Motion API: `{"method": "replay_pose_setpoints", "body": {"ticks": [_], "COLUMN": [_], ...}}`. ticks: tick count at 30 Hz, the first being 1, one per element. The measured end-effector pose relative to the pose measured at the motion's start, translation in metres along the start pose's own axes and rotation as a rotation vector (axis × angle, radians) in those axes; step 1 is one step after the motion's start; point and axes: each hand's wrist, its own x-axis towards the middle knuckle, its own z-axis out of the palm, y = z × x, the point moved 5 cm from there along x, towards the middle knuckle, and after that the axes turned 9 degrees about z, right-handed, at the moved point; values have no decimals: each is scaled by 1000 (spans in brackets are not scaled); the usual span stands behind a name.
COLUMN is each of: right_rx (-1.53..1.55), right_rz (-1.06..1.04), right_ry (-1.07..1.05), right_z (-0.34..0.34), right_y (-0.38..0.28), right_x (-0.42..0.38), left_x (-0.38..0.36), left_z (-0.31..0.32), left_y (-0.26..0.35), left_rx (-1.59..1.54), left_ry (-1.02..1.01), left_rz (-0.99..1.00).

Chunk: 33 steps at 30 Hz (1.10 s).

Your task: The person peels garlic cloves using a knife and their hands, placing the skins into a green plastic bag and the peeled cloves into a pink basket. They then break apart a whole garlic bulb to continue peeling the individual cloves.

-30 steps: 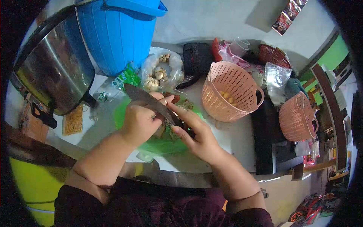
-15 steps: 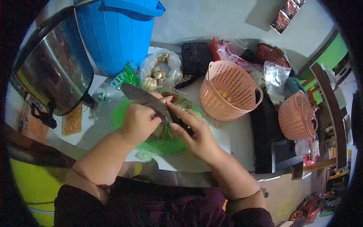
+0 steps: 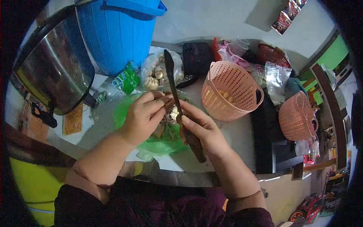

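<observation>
A knife with a dark blade (image 3: 172, 75) and brown handle (image 3: 194, 145) stands nearly upright in my right hand (image 3: 204, 130), its tip pointing away from me. My left hand (image 3: 145, 115) has its fingers bent together around a small brown piece (image 3: 169, 103), whose kind I cannot make out. Both hands meet above an open green plastic bag (image 3: 164, 145) that holds brownish scraps or peelings. A whitish bit (image 3: 174, 112) shows just behind the blade, between the hands.
A clear bag of garlic bulbs (image 3: 153, 81) lies beyond my hands. To the right stands a pink basket (image 3: 230, 92) with several pale yellow pieces, and farther right another pink basket (image 3: 297, 117). A large pot (image 3: 56, 68) and blue bucket (image 3: 117, 38) stand left.
The knife has swung from lying slantwise across both hands to nearly upright, and is now in my right hand. My left hand has moved slightly up and now pinches the brown piece.
</observation>
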Motion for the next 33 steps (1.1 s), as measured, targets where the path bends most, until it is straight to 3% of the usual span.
{"method": "replay_pose_setpoints", "body": {"ticks": [5,8,12,13,16,20,25,33], "right_rx": [197,199,73,69,13,-2,-90,-159], "right_rz": [44,-28,18,50,77,106,-4,-79], "right_ry": [26,92,198,145,138,65,80,-5], "right_z": [-8,-18,-20,-21,-19,-13,-13,-13], "right_y": [0,2,1,7,16,13,5,-3], "right_x": [-1,4,6,7,10,8,6,0], "left_x": [0,9,5,5,3,0,3,-2], "left_z": [3,-2,1,4,6,8,7,13], "left_y": [-7,-2,-21,-24,-27,-30,-22,-25], "left_rx": [-107,-120,-274,-437,-542,-462,-356,-572], "left_ry": [25,122,207,216,188,151,185,47], "left_rz": [-44,28,-83,-143,-262,-201,-128,-219]}}
